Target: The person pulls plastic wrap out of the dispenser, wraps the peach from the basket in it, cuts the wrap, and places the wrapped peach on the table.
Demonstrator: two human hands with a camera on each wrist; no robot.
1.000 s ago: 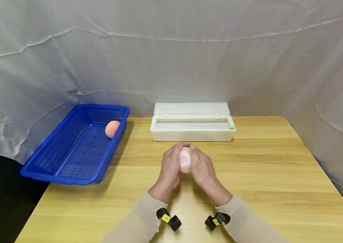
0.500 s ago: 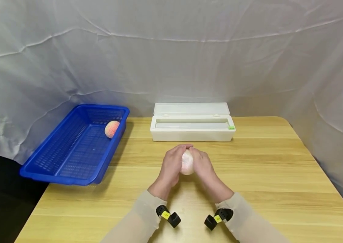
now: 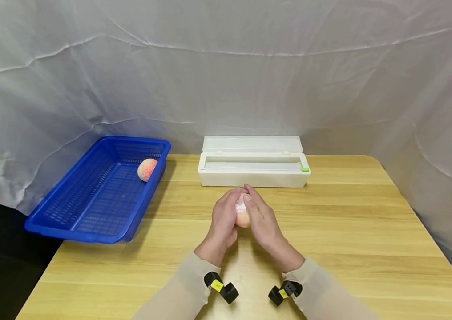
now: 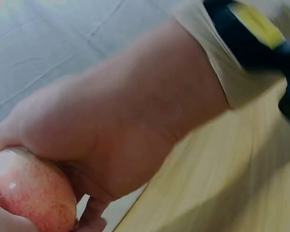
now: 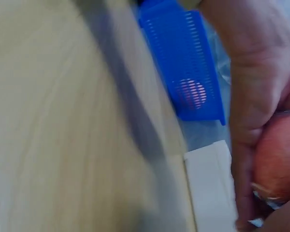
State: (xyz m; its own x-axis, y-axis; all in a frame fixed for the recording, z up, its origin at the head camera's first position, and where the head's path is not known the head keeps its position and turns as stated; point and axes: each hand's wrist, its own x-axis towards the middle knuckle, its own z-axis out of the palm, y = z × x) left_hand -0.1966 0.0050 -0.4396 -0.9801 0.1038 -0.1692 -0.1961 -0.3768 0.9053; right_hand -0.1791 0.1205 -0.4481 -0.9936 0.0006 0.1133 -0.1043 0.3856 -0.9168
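Observation:
A pink-and-cream peach with shiny clear film on it sits between the two hands, over the middle of the table. My left hand curls round its left side. From the right, my right hand cups it, thumb lying over the top. Crinkled film glints on the peach near its lower end in the right wrist view. The left wrist view catches a bright, glossy patch on the peach. Most of the fingertips are hidden behind the fruit.
Behind the hands stands a white film dispenser box, its lid raised and a green slider at its right end. A blue basket at the left holds another peach. A grey cloth hangs behind the wooden table.
The peach has turned between the palms, bringing a peach-coloured part toward the camera. The right hand has shifted its hold, its fingers now reaching farther forward. Basket and box stay put.

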